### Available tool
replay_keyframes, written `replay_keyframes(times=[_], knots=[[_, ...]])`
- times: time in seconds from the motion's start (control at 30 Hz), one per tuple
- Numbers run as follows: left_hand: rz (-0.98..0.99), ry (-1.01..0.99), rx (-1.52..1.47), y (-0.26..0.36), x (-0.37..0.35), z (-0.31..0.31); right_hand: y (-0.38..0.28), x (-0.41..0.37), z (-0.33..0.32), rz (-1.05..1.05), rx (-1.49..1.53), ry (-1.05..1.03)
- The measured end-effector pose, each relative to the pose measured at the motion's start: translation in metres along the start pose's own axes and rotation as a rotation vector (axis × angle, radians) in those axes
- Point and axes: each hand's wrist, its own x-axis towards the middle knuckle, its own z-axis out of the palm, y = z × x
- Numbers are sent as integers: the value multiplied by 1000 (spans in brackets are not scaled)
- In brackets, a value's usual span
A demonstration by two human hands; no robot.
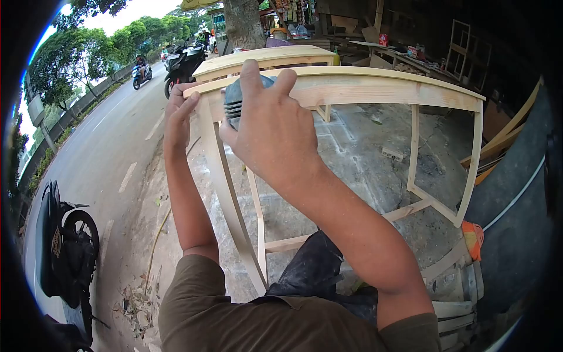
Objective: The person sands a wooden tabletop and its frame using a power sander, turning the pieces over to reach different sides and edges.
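Here the right hand (272, 132) is clamped over a grey sander (233, 102), pressing it against the top rail of a pale wooden frame (381, 91) near its left corner. The left hand (177, 114) grips that corner, just beside the sander. The wooden frame stands on a concrete floor (363, 158).

Bright overcast daylight, sky blown out upper left; strong fisheye bending, black vignette at corners; soft shadows
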Motion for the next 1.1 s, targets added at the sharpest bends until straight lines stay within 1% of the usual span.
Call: replay_keyframes(times=[0.03, 0.07, 0.17, 0.2, 0.3, 0.37, 0.4, 0.43, 0.5, 0.63, 0.67, 0.7, 0.8, 0.9, 1.0, 1.1], knots=[[-16, 20, 74, 7, -3, 5, 13, -2, -8, 33, -13, -7], [-77, -21, 96, 13, -3, 5, 26, -3, -16, 65, -27, -12], [26, -29, 456, 29, 1, 8, 71, -6, -38, 154, -123, 22], [9, -37, 643, 36, 2, 12, 88, -8, -46, 183, -164, 40], [208, -31, 1130, 60, 9, 47, 147, -12, -72, 296, -208, 61], [222, -33, 1211, 59, 7, 55, 196, -15, -89, 364, -236, 102], [237, -29, 1250, 59, 10, 59, 215, -17, -103, 420, -236, 79], [293, -16, 1277, 56, 12, 60, 236, -18, -116, 475, -236, 59], [391, 2, 1334, 45, 10, 58, 294, -19, -130, 520, -254, 127], [470, 13, 1379, 40, 11, 57, 408, -14, -154, 474, -97, 257], [488, 15, 1371, 38, 12, 56, 414, -12, -155, 467, -54, 285], [505, 16, 1362, 36, 11, 55, 420, -12, -153, 452, -73, 286], [488, -3, 1288, 36, 13, 54, 396, -9, -142, 403, -132, 296], [425, -17, 1218, 40, 12, 55, 316, -4, -111, 426, -207, 267], [387, -5, 1098, 41, 13, 54, 226, 1, -79, 382, -188, 250], [339, 97, 943, 25, 21, 47, 150, 5, -44, 283, -146, 236]])
